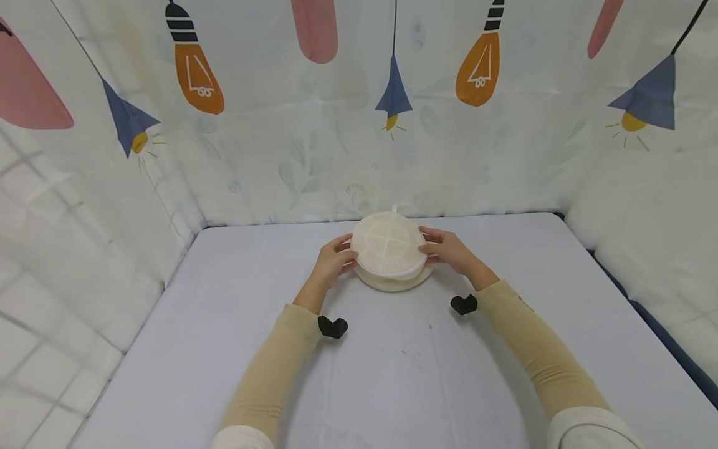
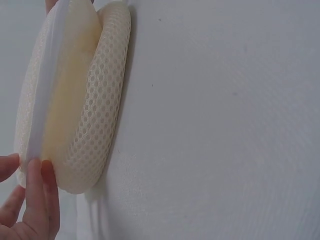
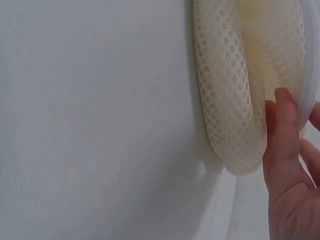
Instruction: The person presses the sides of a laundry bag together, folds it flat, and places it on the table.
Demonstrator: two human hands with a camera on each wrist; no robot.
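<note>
Sleeves (image 1: 269, 374) lead to hands (image 1: 331, 260) (image 1: 447, 249) apparently pinching a mesh pouch (image 1: 388, 244) between them.

Behind the white-covered counter (image 1: 224, 312) hangs a pale curtain (image 1: 247, 143) printed with orange bulbs (image 1: 196, 72), blue lamps (image 1: 394, 92) and pink shapes (image 1: 315, 31); tiny specks (image 1: 429, 326) dot the counter's surface.

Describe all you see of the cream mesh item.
The mesh item is round, cream and fabric-like, with a white band edging its upper layer and a pale tab at the far side. Its thick lower layer lies on the table; left hand and right hand hold the upper layer at opposite sides.
</note>
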